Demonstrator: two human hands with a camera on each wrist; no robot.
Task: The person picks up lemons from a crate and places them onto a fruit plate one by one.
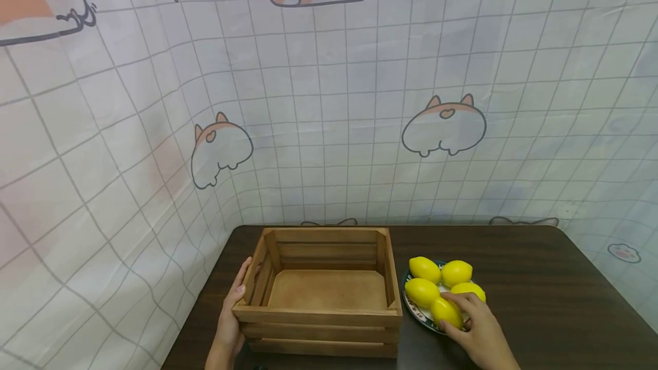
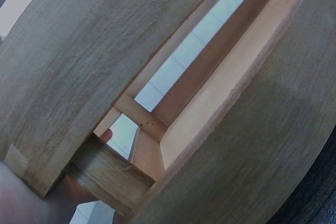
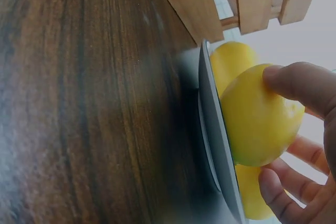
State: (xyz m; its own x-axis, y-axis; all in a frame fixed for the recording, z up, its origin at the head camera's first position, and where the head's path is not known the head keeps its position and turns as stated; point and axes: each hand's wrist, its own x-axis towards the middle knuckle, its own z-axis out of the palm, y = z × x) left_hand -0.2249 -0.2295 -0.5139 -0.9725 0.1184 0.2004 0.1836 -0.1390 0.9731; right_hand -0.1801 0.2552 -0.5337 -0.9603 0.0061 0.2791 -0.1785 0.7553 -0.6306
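Note:
A slatted wooden crate (image 1: 329, 318) sits on the table with its bare bottom showing. My left hand (image 1: 229, 316) grips the crate's left side, fingers over the top edge; in the left wrist view, crate slats (image 2: 210, 145) fill most of the picture. To the right of the crate, a patterned plate (image 1: 422, 317) bears several yellow lemons. My right hand (image 1: 478, 324) holds the nearest lemon (image 1: 445, 313) between thumb and fingers. In the right wrist view that lemon (image 3: 260, 119) is over the plate's rim (image 3: 218, 129), with other lemons (image 3: 231, 59) behind it.
The dark wooden table (image 1: 545, 296) extends right of the plate. A white gridded cloth (image 1: 329, 176) with corgi drawings hangs behind and along the left. Thin dark cords (image 1: 524, 222) show at the table's far edge.

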